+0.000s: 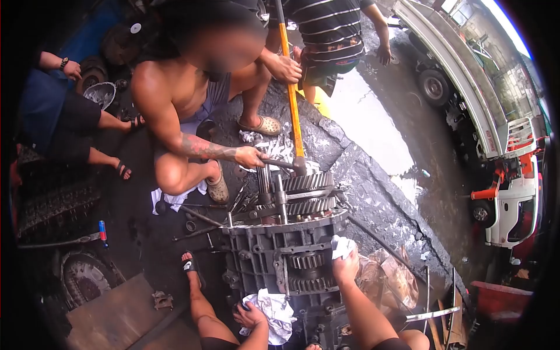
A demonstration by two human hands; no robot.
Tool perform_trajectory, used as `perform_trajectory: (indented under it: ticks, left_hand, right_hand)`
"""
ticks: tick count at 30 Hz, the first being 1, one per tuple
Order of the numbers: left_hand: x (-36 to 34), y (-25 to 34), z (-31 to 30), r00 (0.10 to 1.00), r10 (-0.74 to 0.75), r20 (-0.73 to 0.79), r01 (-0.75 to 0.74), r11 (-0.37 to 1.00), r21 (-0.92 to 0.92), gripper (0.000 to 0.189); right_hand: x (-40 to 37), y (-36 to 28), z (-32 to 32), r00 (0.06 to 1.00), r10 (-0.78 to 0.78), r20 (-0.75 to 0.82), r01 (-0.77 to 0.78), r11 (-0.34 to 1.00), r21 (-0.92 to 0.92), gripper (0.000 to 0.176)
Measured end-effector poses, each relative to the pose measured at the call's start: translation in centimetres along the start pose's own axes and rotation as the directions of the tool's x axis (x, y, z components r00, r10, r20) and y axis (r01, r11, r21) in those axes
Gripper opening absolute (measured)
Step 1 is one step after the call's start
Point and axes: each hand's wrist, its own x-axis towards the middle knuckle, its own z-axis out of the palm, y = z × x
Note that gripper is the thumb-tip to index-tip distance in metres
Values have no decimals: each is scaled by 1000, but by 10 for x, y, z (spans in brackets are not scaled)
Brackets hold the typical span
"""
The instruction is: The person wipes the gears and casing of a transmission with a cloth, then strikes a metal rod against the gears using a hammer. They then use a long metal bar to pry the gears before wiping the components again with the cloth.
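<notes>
A grey metal gearbox housing (248,248) stands upright in the centre, with large toothed gears (306,182) and shafts rising from its top. My right hand (345,265) is closed on a white cloth (342,247) at the housing's right side. Lower down, my left hand (251,315) is closed round something dark, too small to name, beside a crumpled white cloth (274,312) at the housing's lower left. Opposite me, a crouching co-worker grips a yellow-and-orange bar (294,111) with one hand and a hammer (283,163) with the other, its head by the bar's lower end.
Another person in a striped shirt (324,29) stands behind the bar, and a third is at the left. Rods, tools and a round metal part (87,280) lie at the left. Crumpled plastic (399,280) and metal strips lie at the right, a white truck (513,216) beyond.
</notes>
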Motion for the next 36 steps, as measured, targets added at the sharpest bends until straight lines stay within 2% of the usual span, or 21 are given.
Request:
perform_trajectory:
  ticks: [14, 26, 36]
  left_hand:
    - [0, 4, -10, 999, 20, 36, -20, 1000, -22, 55]
    - [1, -1, -1, 1000, 29, -12, -29, 999, -13, 54]
    - [1, -1, -2, 1000, 24, 11, -24, 999, -29, 55]
  right_hand:
    - [4, -3, 0, 999, 34, 32, -33, 999, -9, 35]
    - [3, -7, -5, 996, 49, 69, -49, 999, 0, 37]
    - [0, -2, -2, 999, 22, 38, -22, 1000, -17, 36]
